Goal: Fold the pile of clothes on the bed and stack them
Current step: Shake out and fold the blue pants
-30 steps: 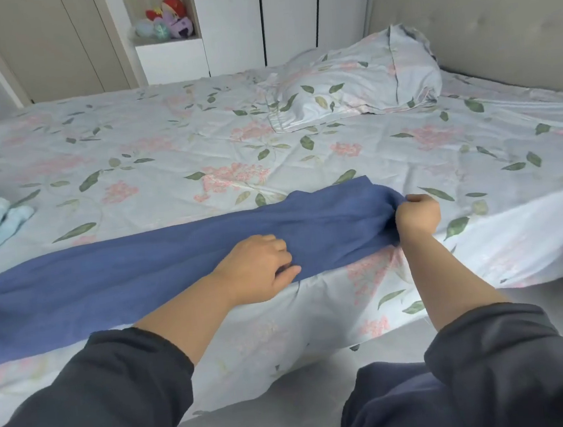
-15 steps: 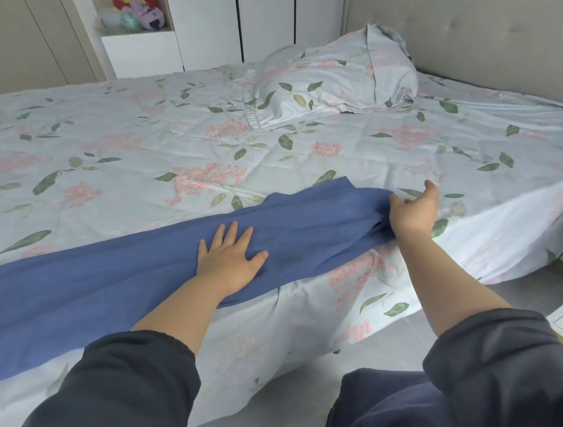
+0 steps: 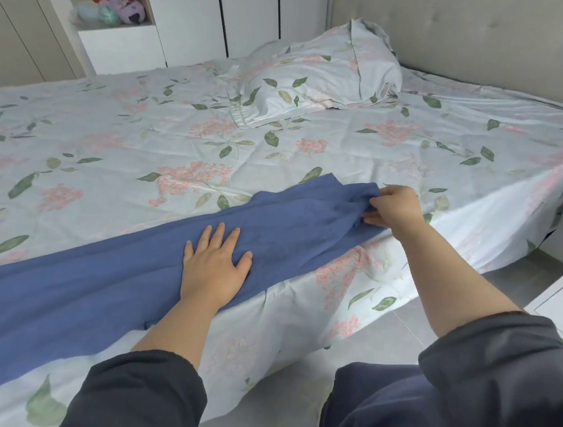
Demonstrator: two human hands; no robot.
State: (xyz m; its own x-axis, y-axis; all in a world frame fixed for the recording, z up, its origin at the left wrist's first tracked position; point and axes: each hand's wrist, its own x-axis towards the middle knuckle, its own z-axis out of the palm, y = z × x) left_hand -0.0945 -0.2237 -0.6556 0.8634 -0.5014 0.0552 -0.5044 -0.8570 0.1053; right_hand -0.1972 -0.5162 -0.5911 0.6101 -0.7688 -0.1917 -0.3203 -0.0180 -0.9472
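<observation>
- left hand (image 3: 213, 267) flat, fingers spread, pressing on blue garment (image 3: 84, 287).
- garment: long, plain blue, laid along near bed (image 3: 162, 128) edge.
- right hand (image 3: 394, 207) pinches its bunched right end.

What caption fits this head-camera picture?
Left hand presses a blue garment flat on the bed; right hand pinches its end.
</observation>
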